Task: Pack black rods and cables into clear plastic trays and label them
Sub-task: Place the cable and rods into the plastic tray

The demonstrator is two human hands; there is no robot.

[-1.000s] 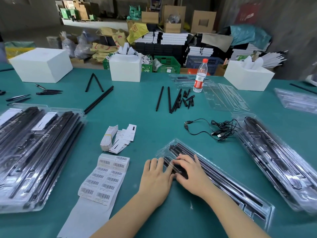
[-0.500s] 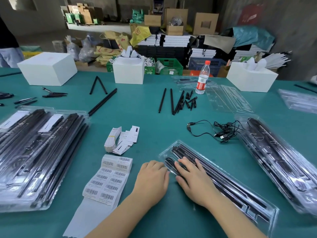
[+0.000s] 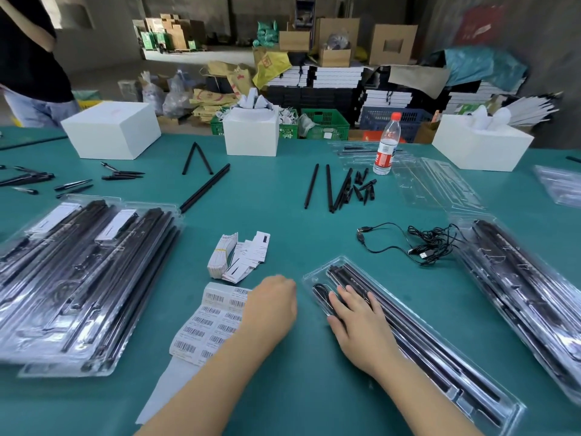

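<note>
1. Head view: at far left I see stacked packed trays of black rods, white labels on top.
2. My left hand hovers over the barcode label sheet; finger position cannot be determined.
3. My right hand presses spread, straight fingers on the clear tray, which contains black rods and a coiled cable.

white boxes: 3 | water bottle: 1 | hands: 2
</note>
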